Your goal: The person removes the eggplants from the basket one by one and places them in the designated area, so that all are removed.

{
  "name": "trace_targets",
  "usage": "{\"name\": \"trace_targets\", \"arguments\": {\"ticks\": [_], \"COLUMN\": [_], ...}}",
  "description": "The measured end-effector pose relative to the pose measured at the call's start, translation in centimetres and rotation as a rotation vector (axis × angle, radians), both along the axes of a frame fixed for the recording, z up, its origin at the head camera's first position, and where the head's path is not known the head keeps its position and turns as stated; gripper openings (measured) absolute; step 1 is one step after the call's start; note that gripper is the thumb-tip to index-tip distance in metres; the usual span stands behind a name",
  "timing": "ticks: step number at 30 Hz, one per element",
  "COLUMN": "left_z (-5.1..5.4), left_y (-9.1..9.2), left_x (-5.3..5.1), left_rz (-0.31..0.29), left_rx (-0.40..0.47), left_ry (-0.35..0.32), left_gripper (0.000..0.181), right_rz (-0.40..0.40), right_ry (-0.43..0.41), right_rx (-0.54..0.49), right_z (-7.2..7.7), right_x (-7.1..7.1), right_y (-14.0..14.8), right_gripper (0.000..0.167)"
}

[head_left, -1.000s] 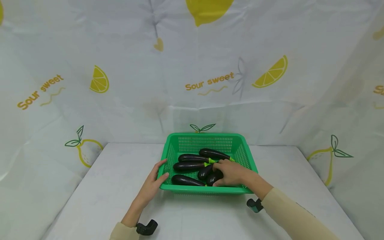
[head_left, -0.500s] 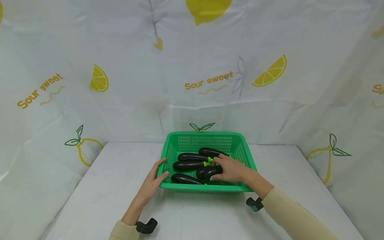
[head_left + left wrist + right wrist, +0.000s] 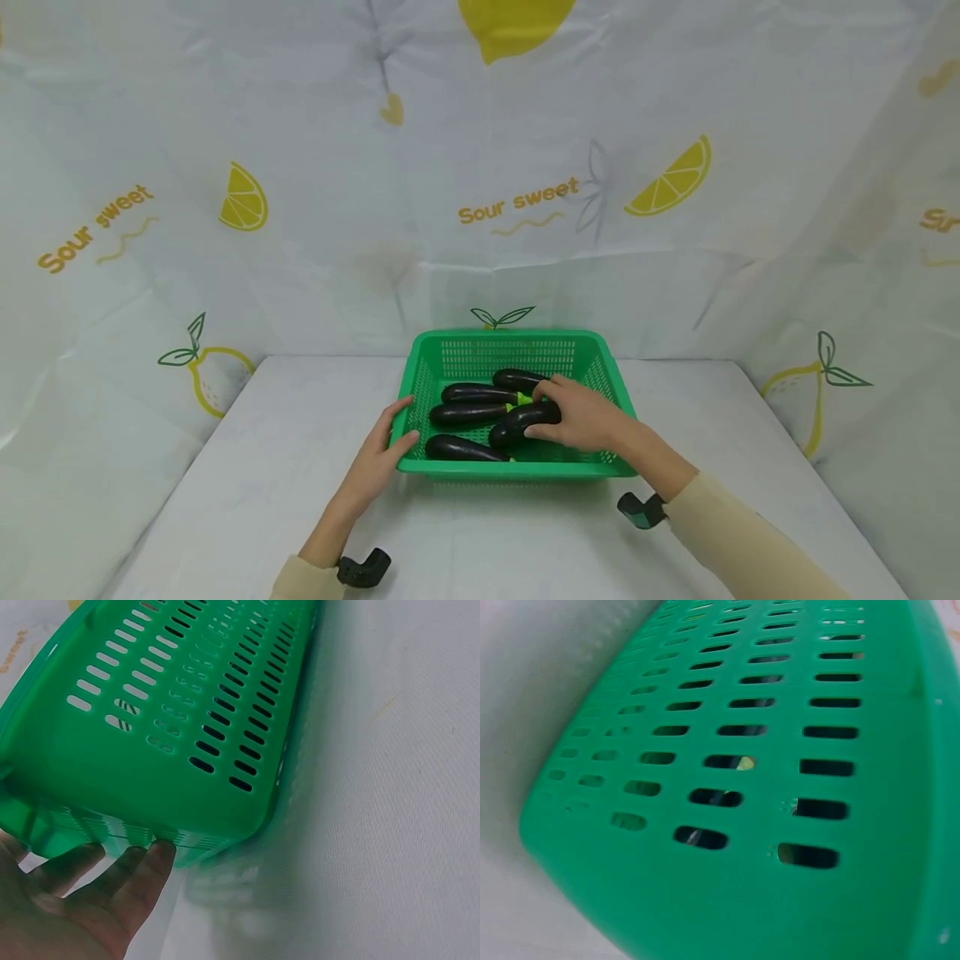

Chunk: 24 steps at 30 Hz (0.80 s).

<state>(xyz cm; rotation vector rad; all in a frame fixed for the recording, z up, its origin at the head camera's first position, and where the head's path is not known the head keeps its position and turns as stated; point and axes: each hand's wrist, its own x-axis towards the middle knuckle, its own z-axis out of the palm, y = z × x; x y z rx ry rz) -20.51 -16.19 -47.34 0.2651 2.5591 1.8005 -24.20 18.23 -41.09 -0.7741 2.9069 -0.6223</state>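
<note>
Inside a green slotted basket [image 3: 517, 471] lie several dark purple eggplants [image 3: 468, 414] with green stem ends. My right hand [image 3: 588, 417] reaches over the basket's right side and grips a dark eggplant [image 3: 551, 412] between thumb and fingers. Whether a second eggplant lies against it to the left is unclear. At the left rim, my left hand [image 3: 378, 454] holds the basket, and in the left wrist view its fingers [image 3: 154, 874] touch the outside of the basket [image 3: 150, 780]. Only the slotted wall of the basket [image 3: 705, 892] fills the right wrist view, with the right hand hidden.
The basket stands toward the back of a white-covered table [image 3: 247, 483]. Behind and beside the table hangs a white sheet [image 3: 337, 275] with lemon prints. A black wrist mount [image 3: 365, 568] is on the left wrist and another [image 3: 641, 510] on the right.
My right hand has moved toward the back of the basket, and the gripped eggplant has shifted from near the front wall toward the others. My left hand stays at the left rim.
</note>
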Motion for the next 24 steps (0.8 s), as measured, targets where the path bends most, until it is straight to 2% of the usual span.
{"name": "trace_targets", "arguments": {"ticks": [12, 18, 24], "left_z": [-0.1, 0.0, 0.1], "left_y": [0.0, 0.1, 0.1], "left_x": [-0.2, -0.4, -0.6], "left_rz": [0.008, 0.022, 0.003], "left_rx": [-0.011, -0.007, -0.013], "left_ry": [-0.002, 0.008, 0.005], "left_gripper": [0.058, 0.057, 0.058], "right_rz": [-0.013, -0.028, -0.052], "right_ry": [0.087, 0.098, 0.124], "right_rx": [-0.053, -0.08, -0.077], "right_z": [1.8, 2.6, 3.3], "right_x": [1.5, 2.1, 2.6], "right_y": [0.3, 0.8, 1.5], "right_gripper": [0.047, 0.051, 0.054]}}
